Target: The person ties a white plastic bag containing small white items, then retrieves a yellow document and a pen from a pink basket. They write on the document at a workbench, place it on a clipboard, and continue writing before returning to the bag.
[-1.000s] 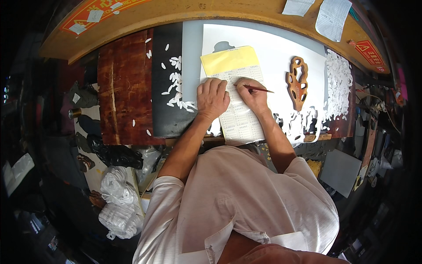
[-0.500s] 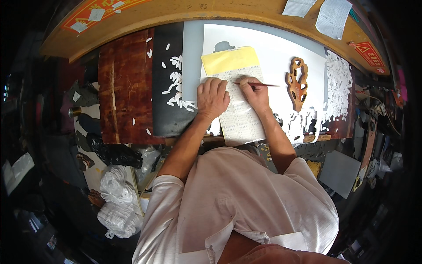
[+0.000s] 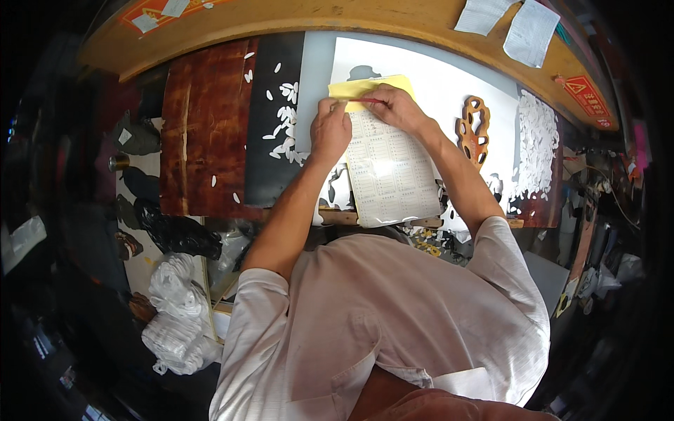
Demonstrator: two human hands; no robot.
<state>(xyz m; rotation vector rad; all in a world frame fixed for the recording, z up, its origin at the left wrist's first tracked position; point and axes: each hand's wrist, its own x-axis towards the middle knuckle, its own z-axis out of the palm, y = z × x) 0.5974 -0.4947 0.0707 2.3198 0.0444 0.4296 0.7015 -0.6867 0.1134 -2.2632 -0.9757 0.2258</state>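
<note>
A pad of printed forms [image 3: 390, 165] with a yellow sheet [image 3: 342, 89] at its far end lies on a large white sheet [image 3: 449, 84]. My left hand [image 3: 331, 132] is closed at the pad's upper left edge, its fingertips curled over the paper. In my right hand [image 3: 394, 109], a thin red pen [image 3: 366, 100] lies nearly level across the yellow sheet. The pen's left end comes close to my left fingertips; whether they touch is unclear. To the right of my right forearm rests a brown flat piece with several cut-out holes [image 3: 474, 133].
Small white leaf-shaped pieces [image 3: 286, 116] are scattered on a black mat [image 3: 270, 175], and a thick heap of white scraps [image 3: 537, 144] covers the right end. A yellow-brown beam [image 3: 295, 38] runs along the far side. White plastic bundles [image 3: 179, 316] stand at lower left.
Both hands have moved away from me toward the pad's far end. My right hand has brought the pen left across the yellow sheet. My left fingers, earlier lying flat, are now curled.
</note>
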